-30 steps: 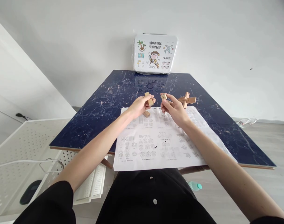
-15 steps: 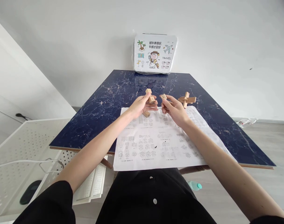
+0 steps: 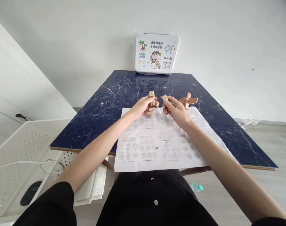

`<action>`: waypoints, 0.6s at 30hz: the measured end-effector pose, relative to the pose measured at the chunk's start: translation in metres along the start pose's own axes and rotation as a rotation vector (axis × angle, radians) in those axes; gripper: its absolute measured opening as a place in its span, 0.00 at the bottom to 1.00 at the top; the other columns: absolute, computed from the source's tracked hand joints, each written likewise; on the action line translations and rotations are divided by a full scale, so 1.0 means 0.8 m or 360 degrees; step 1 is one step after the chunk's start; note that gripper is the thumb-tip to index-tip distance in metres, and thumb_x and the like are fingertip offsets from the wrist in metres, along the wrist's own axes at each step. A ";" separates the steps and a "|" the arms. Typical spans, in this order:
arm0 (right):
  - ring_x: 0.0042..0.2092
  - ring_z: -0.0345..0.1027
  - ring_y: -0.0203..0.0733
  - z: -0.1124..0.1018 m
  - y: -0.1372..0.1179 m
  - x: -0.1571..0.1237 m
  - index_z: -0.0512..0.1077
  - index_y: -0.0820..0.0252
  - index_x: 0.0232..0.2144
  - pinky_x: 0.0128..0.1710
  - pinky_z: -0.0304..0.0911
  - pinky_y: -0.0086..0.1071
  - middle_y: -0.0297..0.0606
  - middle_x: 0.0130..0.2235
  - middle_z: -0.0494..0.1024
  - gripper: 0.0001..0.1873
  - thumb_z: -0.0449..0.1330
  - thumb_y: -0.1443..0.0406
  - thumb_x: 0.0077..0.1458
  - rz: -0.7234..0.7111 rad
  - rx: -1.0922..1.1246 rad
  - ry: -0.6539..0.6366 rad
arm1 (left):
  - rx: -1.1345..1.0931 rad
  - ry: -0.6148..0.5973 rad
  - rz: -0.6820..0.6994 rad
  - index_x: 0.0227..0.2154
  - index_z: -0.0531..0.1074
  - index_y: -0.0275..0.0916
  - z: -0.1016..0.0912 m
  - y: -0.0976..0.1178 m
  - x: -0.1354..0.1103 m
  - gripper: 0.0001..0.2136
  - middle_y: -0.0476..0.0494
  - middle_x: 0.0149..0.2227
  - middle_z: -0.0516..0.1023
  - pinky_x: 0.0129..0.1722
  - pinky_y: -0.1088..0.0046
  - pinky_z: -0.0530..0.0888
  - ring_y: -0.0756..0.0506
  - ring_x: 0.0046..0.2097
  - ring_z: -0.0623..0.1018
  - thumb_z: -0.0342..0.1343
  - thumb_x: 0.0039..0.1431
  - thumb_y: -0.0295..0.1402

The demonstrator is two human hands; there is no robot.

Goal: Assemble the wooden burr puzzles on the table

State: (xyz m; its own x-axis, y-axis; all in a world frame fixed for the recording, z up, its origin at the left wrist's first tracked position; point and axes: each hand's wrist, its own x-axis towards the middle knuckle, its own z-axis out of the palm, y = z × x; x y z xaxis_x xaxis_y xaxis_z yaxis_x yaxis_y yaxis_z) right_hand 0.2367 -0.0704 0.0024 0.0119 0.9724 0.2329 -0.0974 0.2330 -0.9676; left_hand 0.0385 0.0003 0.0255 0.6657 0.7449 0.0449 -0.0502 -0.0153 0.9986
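Pinching a block [image 3: 152, 95] upright between thumb and fingers, the left hand [image 3: 140, 108] is hovering over the sheet's [image 3: 157, 147] far edge. The right hand [image 3: 177, 110] is gripping a second block [image 3: 164, 97] in its fingertips, just beside the first and seemingly not touching it. Bringing the two together cleanly is probably calling for light grips at the ends and squared faces. A third block [image 3: 146, 115] is lying under the left hand. A cross puzzle [image 3: 187, 100] is sitting to the right on the dark marbled bench [image 3: 98, 106]. A printed case [image 3: 156, 53] is leaning against the far white wall, and a white basket [image 3: 20, 147] is standing at the left.
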 end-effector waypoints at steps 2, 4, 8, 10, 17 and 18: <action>0.30 0.62 0.37 0.000 0.000 0.000 0.77 0.50 0.46 0.30 0.59 0.37 0.32 0.33 0.71 0.26 0.73 0.41 0.57 0.0004 0.0006 -0.0010 | -0.0086 0.0018 -0.0021 0.42 0.73 0.42 0.000 0.002 -0.001 0.10 0.39 0.40 0.79 0.25 0.69 0.65 0.51 0.27 0.69 0.54 0.76 0.42; 0.30 0.62 0.36 -0.001 0.001 0.001 0.76 0.50 0.47 0.30 0.59 0.37 0.32 0.33 0.71 0.26 0.73 0.42 0.58 0.0004 0.0012 -0.0014 | -0.0160 0.0020 -0.0020 0.41 0.73 0.41 0.001 0.004 -0.001 0.10 0.41 0.39 0.77 0.25 0.72 0.64 0.52 0.28 0.68 0.56 0.75 0.42; 0.30 0.63 0.36 -0.004 0.004 0.002 0.76 0.51 0.48 0.30 0.59 0.36 0.32 0.33 0.71 0.27 0.72 0.41 0.58 0.0000 0.0005 -0.0023 | -0.0130 -0.0001 -0.0020 0.41 0.77 0.36 0.003 0.002 -0.002 0.13 0.42 0.36 0.76 0.30 0.73 0.72 0.51 0.33 0.75 0.61 0.73 0.42; 0.30 0.63 0.36 -0.005 0.006 0.002 0.76 0.51 0.48 0.30 0.59 0.36 0.32 0.33 0.71 0.27 0.72 0.41 0.59 0.0004 -0.0009 -0.0028 | -0.0108 0.0003 -0.0013 0.41 0.77 0.35 0.003 0.001 -0.001 0.13 0.41 0.38 0.77 0.34 0.72 0.76 0.49 0.36 0.78 0.62 0.72 0.42; 0.30 0.62 0.36 -0.005 0.005 0.002 0.76 0.51 0.49 0.30 0.59 0.36 0.32 0.33 0.71 0.27 0.71 0.41 0.59 0.0008 -0.0032 -0.0022 | -0.0338 -0.0020 -0.0051 0.43 0.73 0.37 0.004 0.000 -0.002 0.08 0.44 0.37 0.74 0.28 0.74 0.71 0.51 0.31 0.74 0.59 0.74 0.38; 0.30 0.62 0.36 -0.005 0.005 0.002 0.76 0.51 0.49 0.30 0.59 0.36 0.32 0.33 0.71 0.27 0.71 0.41 0.59 0.0006 -0.0043 -0.0023 | -0.0393 -0.0007 -0.0077 0.44 0.72 0.38 0.005 0.001 -0.002 0.07 0.46 0.35 0.72 0.25 0.75 0.68 0.52 0.28 0.70 0.58 0.75 0.37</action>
State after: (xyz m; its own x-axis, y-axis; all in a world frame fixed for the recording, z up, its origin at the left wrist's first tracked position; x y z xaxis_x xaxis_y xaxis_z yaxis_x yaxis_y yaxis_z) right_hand 0.2405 -0.0677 -0.0014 -0.0029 0.9731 0.2302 -0.0703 0.2294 -0.9708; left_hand 0.0403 -0.0033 0.0263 0.6750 0.7378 -0.0019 -0.1984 0.1840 0.9627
